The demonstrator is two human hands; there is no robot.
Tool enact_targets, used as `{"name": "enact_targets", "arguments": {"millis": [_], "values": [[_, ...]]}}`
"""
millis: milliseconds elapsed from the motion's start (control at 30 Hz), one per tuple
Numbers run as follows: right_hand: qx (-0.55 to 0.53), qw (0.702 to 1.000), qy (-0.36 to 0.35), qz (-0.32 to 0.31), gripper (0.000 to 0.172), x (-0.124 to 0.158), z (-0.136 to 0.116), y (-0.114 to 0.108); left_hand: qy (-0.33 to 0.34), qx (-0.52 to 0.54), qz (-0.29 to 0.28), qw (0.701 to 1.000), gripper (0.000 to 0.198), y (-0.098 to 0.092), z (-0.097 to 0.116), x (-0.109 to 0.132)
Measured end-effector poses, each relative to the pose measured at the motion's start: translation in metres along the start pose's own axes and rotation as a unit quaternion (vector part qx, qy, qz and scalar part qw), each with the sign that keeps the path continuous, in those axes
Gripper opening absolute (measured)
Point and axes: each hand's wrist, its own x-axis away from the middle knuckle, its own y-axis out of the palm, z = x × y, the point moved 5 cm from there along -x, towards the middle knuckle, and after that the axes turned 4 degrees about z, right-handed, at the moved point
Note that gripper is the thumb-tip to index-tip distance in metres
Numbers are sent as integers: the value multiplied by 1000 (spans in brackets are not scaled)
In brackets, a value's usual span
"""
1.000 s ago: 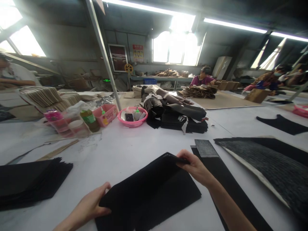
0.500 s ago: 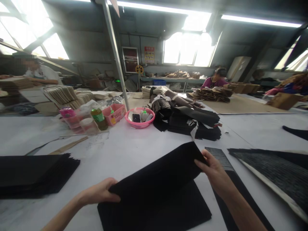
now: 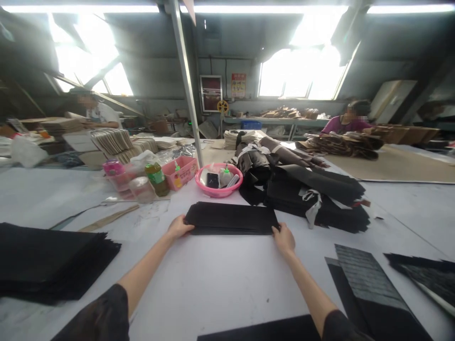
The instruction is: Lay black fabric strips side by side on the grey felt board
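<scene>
A flat black sheet stack (image 3: 232, 219) lies across the white table in front of the pink basin, its layered edges showing. My left hand (image 3: 180, 227) is closed on the left end, the thumb near its front corner. At the other end my right hand (image 3: 284, 237) pinches the front right corner. Both arms reach far forward. Another black piece (image 3: 263, 330) shows at the bottom edge of the view, partly cut off.
More black sheets (image 3: 53, 265) are piled at the left. Black pieces with a grey ribbed part (image 3: 369, 274) lie at the right. Beyond stand a pink basin (image 3: 219, 193), a bottle (image 3: 157, 180), a metal post (image 3: 188, 85) and tied black bundles (image 3: 316, 194). Two people work across the table.
Both hands have moved forward, away from me. Before, they held a raised, slanting black sheet near me; now they grip a flat stack near the basin. The camera view has turned left.
</scene>
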Motion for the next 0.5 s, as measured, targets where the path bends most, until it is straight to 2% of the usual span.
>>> {"name": "enact_targets", "arguments": {"millis": [67, 133, 300, 400, 500], "values": [[62, 998, -11, 10, 22, -4, 13, 8, -12, -9, 30, 999, 18, 14, -18, -6], [106, 994, -25, 17, 29, -4, 20, 12, -19, -13, 54, 998, 12, 19, -28, -12], [156, 986, -46, 45, 44, -2, 25, 16, -15, -51, 114, 992, 10, 17, -31, -13], [135, 981, -83, 111, 50, -6, 28, 12, 3, -82, 188, 979, 30, 15, -27, 5], [96, 978, -95, 158, 51, -11, 35, 9, 34, -89, 209, 973, 51, 18, -21, 44]]}}
